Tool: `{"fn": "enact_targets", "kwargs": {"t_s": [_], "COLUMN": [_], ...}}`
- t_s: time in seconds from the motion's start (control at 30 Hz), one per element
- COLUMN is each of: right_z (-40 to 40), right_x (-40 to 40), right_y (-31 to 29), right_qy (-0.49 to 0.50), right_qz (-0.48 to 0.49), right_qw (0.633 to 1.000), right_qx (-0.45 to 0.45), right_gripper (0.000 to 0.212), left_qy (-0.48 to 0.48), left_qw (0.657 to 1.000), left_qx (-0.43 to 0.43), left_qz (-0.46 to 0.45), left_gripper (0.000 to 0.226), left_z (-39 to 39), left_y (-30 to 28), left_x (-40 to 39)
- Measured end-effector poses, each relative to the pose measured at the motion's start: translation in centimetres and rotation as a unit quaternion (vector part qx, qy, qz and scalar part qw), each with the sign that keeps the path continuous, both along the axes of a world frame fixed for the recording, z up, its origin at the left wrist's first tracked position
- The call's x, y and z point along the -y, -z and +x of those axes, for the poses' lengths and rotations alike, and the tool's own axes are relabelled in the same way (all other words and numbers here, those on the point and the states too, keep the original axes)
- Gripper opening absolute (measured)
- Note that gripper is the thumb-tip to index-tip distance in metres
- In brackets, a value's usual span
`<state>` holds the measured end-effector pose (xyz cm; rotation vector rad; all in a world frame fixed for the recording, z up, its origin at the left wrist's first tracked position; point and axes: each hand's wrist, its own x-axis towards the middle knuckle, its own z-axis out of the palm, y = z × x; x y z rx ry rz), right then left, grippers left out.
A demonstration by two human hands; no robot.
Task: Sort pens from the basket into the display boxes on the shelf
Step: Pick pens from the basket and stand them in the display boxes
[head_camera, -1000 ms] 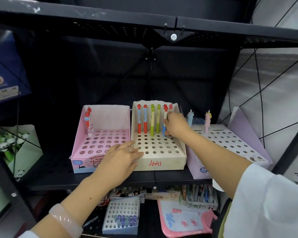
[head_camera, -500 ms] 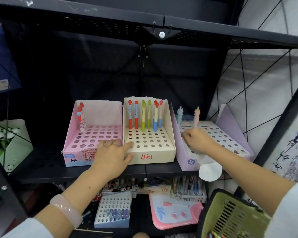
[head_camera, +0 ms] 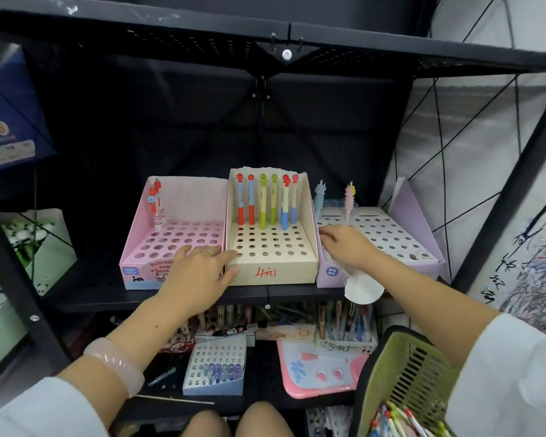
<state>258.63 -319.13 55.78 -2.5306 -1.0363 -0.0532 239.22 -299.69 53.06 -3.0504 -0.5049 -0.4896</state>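
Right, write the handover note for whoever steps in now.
Left hand rests on the cream box's front left corner, holding no pen. Right hand sits at the purple box's front left, fingers loosely curled, no pen visible in it.
Done: six pens stand in the cream box, two in the pink box, two in the purple.
Left: pens remain in the green basket.
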Motion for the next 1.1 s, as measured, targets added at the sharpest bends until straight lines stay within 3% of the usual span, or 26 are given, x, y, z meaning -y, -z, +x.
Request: {"fn": "enact_targets", "kwargs": {"t_s": [0.1,0.2,0.43,0.6,0.73,0.97,1.1], "right_z": [-1.0,-2.7,-6.3,-6.2,-5.9,-5.0,-5.9], "right_x": [0.8,2.9,12.9,20.8,25.0,25.8,24.1], "right_y": [-1.0,-1.7,0.8,9.7,19.1,28.3,30.4], "right_qy": [0.018,-0.002,-0.029,0.027,0.071,0.196,0.166], "right_qz": [0.061,0.115,0.143,-0.061,-0.222,-0.294,-0.336], "right_qw": [0.998,0.992,0.987,0.992,0.95,0.906,0.902], "right_qx": [0.03,0.043,-0.064,-0.109,-0.209,-0.235,-0.214], "right_gripper": [0.034,0.03,0.023,0.024,0.031,0.076,0.077], "left_qy": [-0.006,0.056,0.247,0.331,0.337,0.315,0.316], "left_qw": [0.997,0.978,0.917,0.899,0.895,0.9,0.897], "left_qx": [0.062,0.148,0.09,-0.013,-0.111,-0.145,-0.115], "left_qz": [-0.048,-0.135,-0.299,-0.288,-0.271,-0.265,-0.288], "left_gripper": [0.043,0.036,0.026,0.023,0.025,0.027,0.026], "left_z": [0.2,1.0,3.7,5.1,5.8,5.9,5.8], "left_y": [-1.0,-2.0,0.5,7.1,11.8,14.6,14.9], "left_x": [1.7,5.2,16.5,23.0,25.1,25.0,25.0]}}
